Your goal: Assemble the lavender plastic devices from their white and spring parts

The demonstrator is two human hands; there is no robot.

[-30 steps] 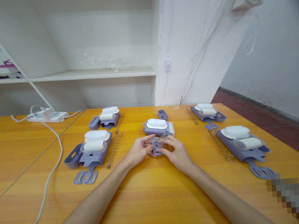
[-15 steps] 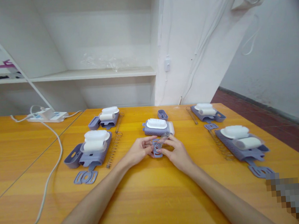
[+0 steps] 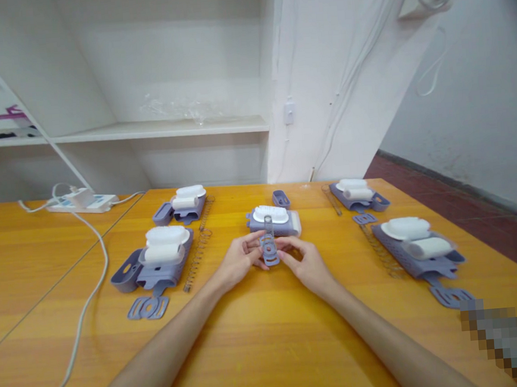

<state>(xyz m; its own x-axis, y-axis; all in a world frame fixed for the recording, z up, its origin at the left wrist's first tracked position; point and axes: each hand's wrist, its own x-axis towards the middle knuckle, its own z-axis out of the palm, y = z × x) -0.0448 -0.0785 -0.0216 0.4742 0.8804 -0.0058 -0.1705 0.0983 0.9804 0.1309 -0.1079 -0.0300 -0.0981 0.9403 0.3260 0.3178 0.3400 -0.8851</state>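
Both hands meet over the middle of the table around a slotted purple-grey plastic plate [image 3: 271, 258]. My left hand [image 3: 242, 258] pinches its left edge, and my right hand [image 3: 306, 264] has thumb and fingers closed at its right edge. A metal coil spring [image 3: 269, 225] stands up from the plate, tilted away from me. Just beyond the hands lies a purple-grey plastic case [image 3: 261, 226] with a white ribbed oval piece [image 3: 271, 214] on top. A small purple-grey cup-like part [image 3: 281, 199] stands behind it.
Similar sets of cases [image 3: 166, 272], white rolls [image 3: 429, 247], springs [image 3: 196, 264] and slotted plates [image 3: 148, 307] lie left and right on the table. A power strip [image 3: 102, 201] with a white cable [image 3: 104, 253] is at the left. Shelves [image 3: 164, 128] rise behind.
The spring has swung from leaning right to standing nearly straight above the plate. My right fingers have come off the spring and now hold the plate's edge.
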